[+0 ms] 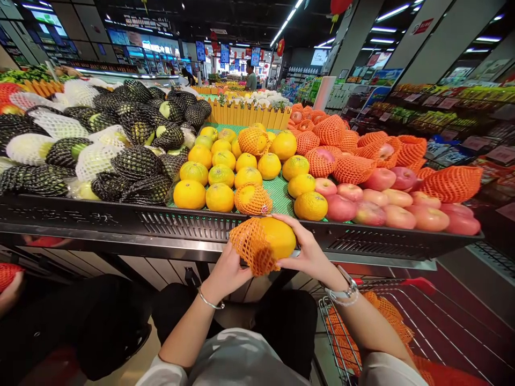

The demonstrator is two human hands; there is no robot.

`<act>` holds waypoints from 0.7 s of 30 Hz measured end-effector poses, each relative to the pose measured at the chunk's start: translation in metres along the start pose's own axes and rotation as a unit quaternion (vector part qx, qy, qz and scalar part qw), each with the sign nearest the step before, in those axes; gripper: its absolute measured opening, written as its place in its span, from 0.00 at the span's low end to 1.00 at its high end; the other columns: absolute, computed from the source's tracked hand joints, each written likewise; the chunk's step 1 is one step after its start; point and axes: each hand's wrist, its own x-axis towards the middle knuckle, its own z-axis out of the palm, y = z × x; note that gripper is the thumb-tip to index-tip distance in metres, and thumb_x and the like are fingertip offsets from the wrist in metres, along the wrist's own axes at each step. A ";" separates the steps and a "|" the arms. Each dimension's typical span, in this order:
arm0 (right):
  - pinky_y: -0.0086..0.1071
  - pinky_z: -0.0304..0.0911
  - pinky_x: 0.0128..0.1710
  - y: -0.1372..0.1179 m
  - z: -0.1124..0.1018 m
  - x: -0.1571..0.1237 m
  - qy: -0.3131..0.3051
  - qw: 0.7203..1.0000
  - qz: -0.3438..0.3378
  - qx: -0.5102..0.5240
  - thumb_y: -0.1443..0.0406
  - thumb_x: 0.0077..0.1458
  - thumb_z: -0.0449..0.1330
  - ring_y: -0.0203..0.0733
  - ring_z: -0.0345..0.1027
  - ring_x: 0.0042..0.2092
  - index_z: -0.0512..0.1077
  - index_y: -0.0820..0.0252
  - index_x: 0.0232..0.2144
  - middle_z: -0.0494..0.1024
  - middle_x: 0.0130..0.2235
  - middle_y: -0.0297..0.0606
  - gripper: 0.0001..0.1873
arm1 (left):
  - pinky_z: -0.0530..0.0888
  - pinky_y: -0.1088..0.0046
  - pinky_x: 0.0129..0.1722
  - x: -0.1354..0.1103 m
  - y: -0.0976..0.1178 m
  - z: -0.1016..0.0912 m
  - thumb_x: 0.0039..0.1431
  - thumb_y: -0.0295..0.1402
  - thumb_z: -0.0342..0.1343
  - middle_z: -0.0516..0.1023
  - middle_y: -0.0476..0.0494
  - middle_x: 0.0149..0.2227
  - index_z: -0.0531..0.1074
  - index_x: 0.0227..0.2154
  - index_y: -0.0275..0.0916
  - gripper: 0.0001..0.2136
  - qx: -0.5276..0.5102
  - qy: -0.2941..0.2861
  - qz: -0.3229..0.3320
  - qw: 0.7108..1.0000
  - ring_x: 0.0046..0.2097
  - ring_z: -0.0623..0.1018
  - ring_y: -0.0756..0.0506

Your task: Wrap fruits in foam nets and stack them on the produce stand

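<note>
Between my two hands is an orange (280,237), its left part covered by an orange foam net sleeve (251,246). My left hand (230,272) grips the sleeve from the left and below; some of its fingers are hidden behind the net. On the bare right side of the fruit, my right hand (308,252) is closed with thumb below and fingers over the top. Just beyond my hands, a netted orange (251,198) lies at the front of the display, beside rows of bare oranges (220,176) on a green mat (282,201).
Apples (398,217) and netted apples (354,169) fill the display's right side. Fruit in black and white nets (137,166) is piled left. A wire shopping cart (333,332) holding orange nets stands at my lower right. Another person's hand (11,289) holds a red netted item at far left.
</note>
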 end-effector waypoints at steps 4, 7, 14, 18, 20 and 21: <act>0.49 0.51 0.66 0.005 0.003 0.001 -0.027 0.999 -0.020 -0.001 0.49 0.53 0.64 0.53 0.56 0.65 0.52 0.52 0.65 0.61 0.64 0.46 0.44 | 0.68 0.53 0.59 -0.003 0.002 0.011 0.50 0.36 0.66 0.75 0.34 0.53 0.69 0.51 0.38 0.25 -0.055 0.055 -0.056 0.995 0.58 0.72 0.35; 0.53 0.49 0.66 0.005 0.010 0.003 -0.015 0.996 -0.079 -0.039 0.48 0.61 0.55 0.54 0.48 0.68 0.45 0.49 0.67 0.53 0.68 0.46 0.39 | 0.69 0.54 0.59 -0.005 0.008 0.025 0.44 0.38 0.70 0.73 0.34 0.55 0.68 0.52 0.38 0.31 -0.169 0.101 -0.176 0.964 0.58 0.72 0.34; 0.57 0.62 0.58 -0.002 0.045 0.009 0.092 0.970 -0.179 -0.136 0.56 0.59 0.60 0.59 0.48 0.68 0.52 0.47 0.61 0.43 0.69 0.48 0.33 | 0.76 0.70 0.47 0.001 0.036 0.043 0.40 0.39 0.73 0.79 0.46 0.47 0.73 0.48 0.47 0.28 -0.509 0.310 -0.256 0.761 0.47 0.79 0.43; 0.55 0.64 0.57 -0.004 0.059 0.009 0.196 0.943 -0.223 -0.148 0.65 0.57 0.62 0.51 0.63 0.57 0.62 0.52 0.51 0.66 0.50 0.43 0.21 | 0.76 0.74 0.45 0.004 0.043 0.036 0.41 0.40 0.72 0.80 0.46 0.46 0.74 0.48 0.48 0.28 -0.550 0.325 -0.269 0.720 0.45 0.80 0.47; 0.54 0.64 0.56 -0.006 0.062 0.010 0.190 0.940 -0.220 -0.179 0.67 0.57 0.62 0.47 0.67 0.49 0.65 0.54 0.46 0.69 0.41 0.39 0.15 | 0.76 0.76 0.43 0.003 0.042 0.034 0.42 0.39 0.72 0.80 0.47 0.45 0.75 0.47 0.49 0.26 -0.547 0.342 -0.261 0.718 0.42 0.80 0.49; 0.54 0.63 0.57 -0.007 0.063 0.011 0.181 0.940 -0.214 -0.193 0.68 0.57 0.61 0.45 0.67 0.46 0.66 0.54 0.43 0.69 0.38 0.37 0.12 | 0.76 0.76 0.42 0.003 0.040 0.032 0.42 0.39 0.72 0.80 0.47 0.44 0.75 0.46 0.48 0.25 -0.545 0.349 -0.258 0.717 0.41 0.80 0.49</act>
